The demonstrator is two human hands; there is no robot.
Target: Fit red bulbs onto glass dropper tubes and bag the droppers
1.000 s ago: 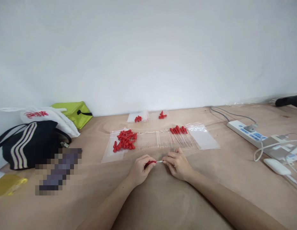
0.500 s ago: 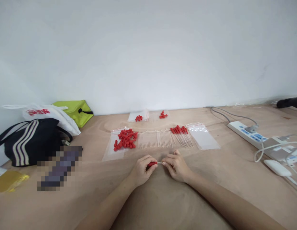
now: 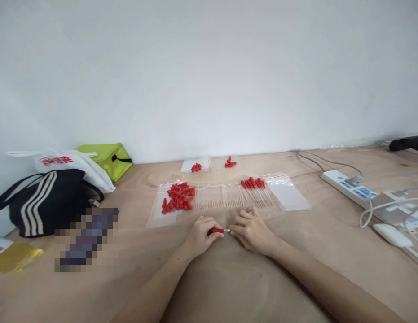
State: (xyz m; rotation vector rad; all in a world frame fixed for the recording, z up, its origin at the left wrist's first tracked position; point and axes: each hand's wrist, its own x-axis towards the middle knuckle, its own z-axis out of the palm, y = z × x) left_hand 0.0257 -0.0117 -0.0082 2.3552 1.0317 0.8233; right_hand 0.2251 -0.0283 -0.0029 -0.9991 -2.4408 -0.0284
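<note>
My left hand (image 3: 202, 237) is closed around a small red handle (image 3: 217, 230) that points right. From its end a thin pale stick (image 3: 227, 231) reaches into the fingertips of my right hand (image 3: 249, 232), which pinch it. Beyond my hands lies a row of thin pale sticks (image 3: 213, 197). At that row's right end several sticks carry red handles (image 3: 252, 183). A pile of loose red handles (image 3: 177, 197) rests on a clear zip bag (image 3: 155, 215) to the left. How far the stick sits inside the held handle is hidden.
Another zip bag (image 3: 289, 193) lies right of the row. Further back are small bags with red pieces (image 3: 196, 168). A power strip (image 3: 346, 186) with cables and a white charger (image 3: 392, 235) sits right. Left are a black bag (image 3: 50, 202), a lime bag (image 3: 106, 159) and a blurred-out object (image 3: 89, 237).
My right hand has shifted slightly right, and a little more of the red handle shows past my left fingers. The loose handles and the row stay as they were.
</note>
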